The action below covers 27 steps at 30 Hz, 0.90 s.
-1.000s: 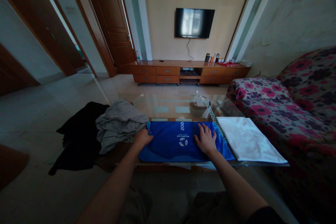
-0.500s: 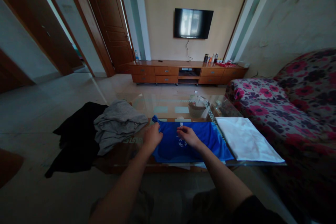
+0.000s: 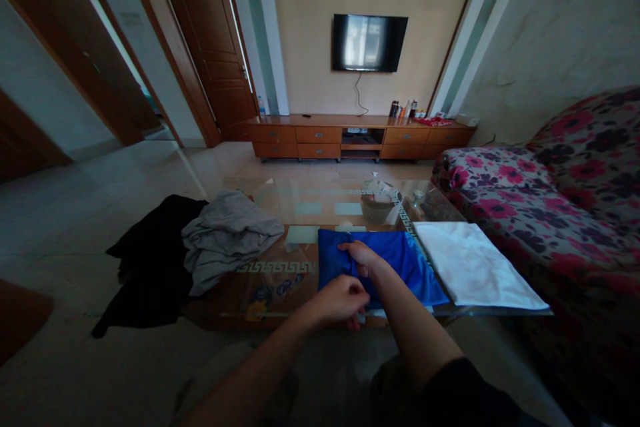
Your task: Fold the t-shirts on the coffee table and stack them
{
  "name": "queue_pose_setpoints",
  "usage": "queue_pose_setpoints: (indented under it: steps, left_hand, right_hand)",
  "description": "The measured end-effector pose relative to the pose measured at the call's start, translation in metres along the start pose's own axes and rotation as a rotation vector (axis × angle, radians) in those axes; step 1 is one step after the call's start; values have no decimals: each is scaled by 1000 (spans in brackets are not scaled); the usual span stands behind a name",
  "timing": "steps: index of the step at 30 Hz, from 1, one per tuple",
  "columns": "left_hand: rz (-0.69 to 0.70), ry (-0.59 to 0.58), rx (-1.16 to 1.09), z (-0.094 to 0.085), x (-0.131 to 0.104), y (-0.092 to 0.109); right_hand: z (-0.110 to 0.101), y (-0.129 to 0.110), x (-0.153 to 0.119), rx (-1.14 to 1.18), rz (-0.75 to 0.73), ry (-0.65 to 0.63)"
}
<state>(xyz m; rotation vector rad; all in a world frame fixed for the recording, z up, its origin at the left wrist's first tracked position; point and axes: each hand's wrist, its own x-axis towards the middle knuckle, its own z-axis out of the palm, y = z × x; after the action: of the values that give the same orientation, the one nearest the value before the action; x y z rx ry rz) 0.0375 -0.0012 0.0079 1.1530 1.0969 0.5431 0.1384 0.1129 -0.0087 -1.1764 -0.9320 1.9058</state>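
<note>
A blue cloth (image 3: 400,267) lies on the glass table (image 3: 280,283), its left part folded over toward the right. My left hand (image 3: 343,298) is curled at the near edge of the cloth, fingers bent together; what they pinch is too small to make out. Further back, my right hand (image 3: 361,257) rests on the folded part, thumb stretched left and the other fingers partly hidden. Right of the blue cloth is a flat white cloth (image 3: 477,265). A crumpled grey cloth (image 3: 227,237) and a black cloth (image 3: 150,273) are heaped at the table's left.
Under or on the glass at the back stands a bowl-like container (image 3: 377,207). A flowered sofa (image 3: 545,213) borders the right side. Beyond the table are a low wooden cabinet (image 3: 317,135) with bottles and a wall-mounted television (image 3: 370,43).
The left part of the blue cloth has been folded to the right, uncovering table glass. My left hand has moved right and nearer. My right hand stays at almost the same place.
</note>
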Motion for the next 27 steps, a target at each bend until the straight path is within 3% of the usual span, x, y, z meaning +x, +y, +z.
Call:
queue_pose_setpoints:
  steps: [2,5,7,10,12,14,18,21,24,27]
  left_hand:
    - [-124,-224,-128,14,-1,-11]
    - [-152,-296,-524,24,7,-24]
    - [-93,-205,-825,20,17,-28]
    - [49,102,-1153,2,30,-28]
    - [150,321,-1232,-13,34,-24]
    - [210,455,-1212,-28,33,-17]
    - [225,548,-1062,-56,24,0]
    - [265,595,-1047,-66,22,6]
    - [229,612,-1113,-58,27,4]
    - [136,676,-1125,-36,37,-2]
  right_hand:
    - [5,-5,-1,47,54,6]
    - [16,-14,-1,114,84,6]
    - [23,-19,0,154,88,2]
    - [30,-24,2,204,90,1]
    - [34,-25,3,234,79,4]
    - [37,-25,5,260,53,8]
    - [40,-23,10,287,-14,27]
    - [37,-20,10,277,-68,49]
    - [25,-18,6,234,-109,72]
    - [2,-18,-2,156,-125,107]
